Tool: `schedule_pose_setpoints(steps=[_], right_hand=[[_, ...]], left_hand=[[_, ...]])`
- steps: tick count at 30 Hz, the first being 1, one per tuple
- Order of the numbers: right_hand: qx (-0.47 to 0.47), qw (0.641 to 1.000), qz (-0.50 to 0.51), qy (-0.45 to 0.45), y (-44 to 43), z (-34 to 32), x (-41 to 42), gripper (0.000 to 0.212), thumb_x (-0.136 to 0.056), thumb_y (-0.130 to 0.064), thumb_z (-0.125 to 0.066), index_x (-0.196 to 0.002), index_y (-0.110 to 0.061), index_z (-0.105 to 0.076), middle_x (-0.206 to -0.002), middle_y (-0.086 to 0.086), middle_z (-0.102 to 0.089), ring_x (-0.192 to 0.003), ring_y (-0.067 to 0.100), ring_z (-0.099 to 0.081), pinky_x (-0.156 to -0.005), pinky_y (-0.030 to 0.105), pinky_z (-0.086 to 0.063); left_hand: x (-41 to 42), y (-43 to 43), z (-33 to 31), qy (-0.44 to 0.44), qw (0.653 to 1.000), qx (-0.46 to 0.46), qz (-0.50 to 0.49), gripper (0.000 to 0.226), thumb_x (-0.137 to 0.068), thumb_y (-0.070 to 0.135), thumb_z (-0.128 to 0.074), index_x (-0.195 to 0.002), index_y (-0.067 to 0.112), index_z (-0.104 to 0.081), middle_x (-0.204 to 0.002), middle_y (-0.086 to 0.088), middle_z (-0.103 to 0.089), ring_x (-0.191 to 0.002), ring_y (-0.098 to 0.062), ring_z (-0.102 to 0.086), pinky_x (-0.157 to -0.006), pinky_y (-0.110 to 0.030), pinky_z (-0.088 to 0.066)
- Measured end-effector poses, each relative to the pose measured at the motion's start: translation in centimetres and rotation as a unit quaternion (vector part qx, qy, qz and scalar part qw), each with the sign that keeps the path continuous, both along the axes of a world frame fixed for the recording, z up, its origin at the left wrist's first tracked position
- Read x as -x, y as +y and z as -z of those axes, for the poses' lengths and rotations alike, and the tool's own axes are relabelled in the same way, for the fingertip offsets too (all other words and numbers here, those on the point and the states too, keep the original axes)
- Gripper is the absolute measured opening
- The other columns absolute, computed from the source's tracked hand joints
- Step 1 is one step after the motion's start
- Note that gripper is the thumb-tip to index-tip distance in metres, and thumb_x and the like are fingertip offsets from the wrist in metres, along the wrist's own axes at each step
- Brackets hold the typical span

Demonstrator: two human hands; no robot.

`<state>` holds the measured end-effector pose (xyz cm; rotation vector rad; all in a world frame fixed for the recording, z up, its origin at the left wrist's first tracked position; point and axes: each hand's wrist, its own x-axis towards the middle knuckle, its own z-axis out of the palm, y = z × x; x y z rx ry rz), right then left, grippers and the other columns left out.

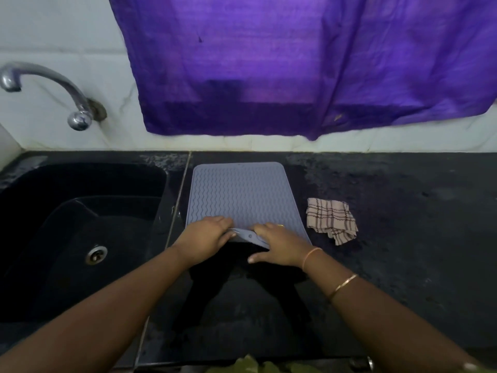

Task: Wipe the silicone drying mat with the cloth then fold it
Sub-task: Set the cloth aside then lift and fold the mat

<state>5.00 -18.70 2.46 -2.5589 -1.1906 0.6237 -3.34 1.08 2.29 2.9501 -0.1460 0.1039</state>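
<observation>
A pale lavender silicone drying mat [239,193] with wavy ridges lies on the black counter, right of the sink. Its near edge is curled over onto itself. My left hand [205,239] grips that rolled edge on the left side. My right hand [279,244] presses on the same rolled edge to the right, fingers over it. A crumpled beige checked cloth [332,219] lies on the counter just right of the mat, apart from both hands.
A black sink [80,211] with a metal drain fills the left side, with a chrome tap [48,87] above it. A purple curtain [295,63] hangs over the white tiled wall. The black counter [403,211] stretches to the right.
</observation>
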Motion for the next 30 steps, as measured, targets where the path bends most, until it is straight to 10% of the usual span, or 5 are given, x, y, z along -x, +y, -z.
schedule_pose_setpoints(steps=[5, 8, 14, 30], right_hand=[[0.122, 0.991, 0.01, -0.057, 0.4, -5.5, -5.1, 0.008, -0.085, -0.018, -0.06, -0.08, -0.013, -0.056, -0.094, 0.013, -0.057, -0.09, 0.026, -0.054, -0.069, 0.028, -0.035], [0.121, 0.986, 0.017, -0.11, 2.4, -9.2, -6.8, 0.021, -0.086, -0.008, -0.054, -0.067, -0.014, -0.048, -0.087, 0.01, -0.052, -0.088, 0.025, -0.053, -0.07, 0.029, -0.037], [0.08, 0.96, 0.042, -0.264, 5.5, -18.8, -10.0, 0.028, -0.085, -0.005, -0.047, -0.108, -0.01, -0.063, -0.117, 0.018, -0.061, -0.105, 0.034, -0.059, -0.079, 0.034, -0.044], [-0.135, 0.833, 0.161, -0.511, 7.1, -32.2, -13.6, 0.027, -0.084, -0.001, -0.043, -0.107, -0.004, -0.056, -0.106, 0.021, -0.064, -0.098, 0.04, -0.061, -0.075, 0.042, -0.048]], left_hand=[[-2.7, 1.5, -3.7, 0.075, 0.997, -0.035, 0.006, 0.051, -0.082, 0.053, -0.062, -0.119, 0.021, -0.048, -0.116, -0.001, -0.057, -0.106, -0.022, -0.057, -0.083, -0.032, -0.044], [-4.7, 2.6, -6.6, 0.172, 0.976, -0.124, -0.044, 0.067, -0.079, 0.036, -0.071, -0.136, 0.02, -0.04, -0.13, -0.007, -0.048, -0.116, -0.028, -0.054, -0.094, -0.037, -0.045], [-7.9, 5.9, -15.7, -0.02, 0.976, -0.178, -0.126, 0.024, -0.087, 0.009, -0.051, -0.107, 0.012, -0.065, -0.112, -0.013, -0.065, -0.106, -0.032, -0.06, -0.087, -0.039, -0.047], [-12.1, 7.6, -31.8, -0.233, 0.932, -0.14, -0.242, 0.026, -0.085, 0.0, -0.049, -0.106, 0.004, -0.064, -0.105, -0.022, -0.064, -0.097, -0.041, -0.061, -0.082, -0.047, -0.053]])
